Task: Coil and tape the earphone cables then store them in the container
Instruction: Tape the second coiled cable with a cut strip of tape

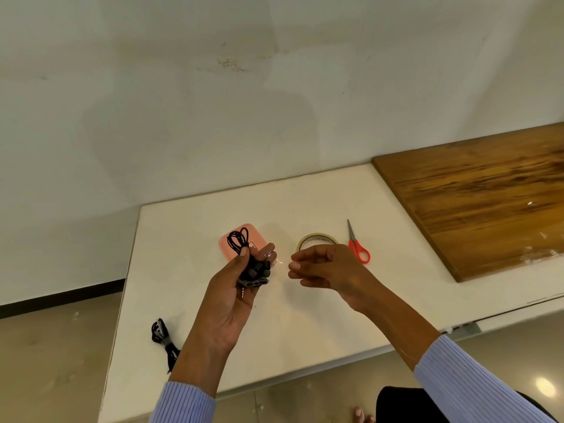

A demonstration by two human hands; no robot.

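Note:
My left hand [232, 288] grips a coiled black earphone cable [248, 264] above the white table [305, 315], loops sticking up past my thumb and the plug hanging below. A clear strip of tape [276, 260] runs from the coil towards my right hand [323, 270], whose curled fingers pinch its end just right of the coil. Behind the coil lies the pink container [227, 244], partly hidden. A roll of clear tape [308, 240] lies behind my right hand. A second coiled earphone cable [163, 338] rests near the table's left edge.
Red-handled scissors [357, 244] lie right of the tape roll. A wooden board [482, 196] covers the table's far right. A white wall rises behind. The table's left and front edges drop to a tiled floor.

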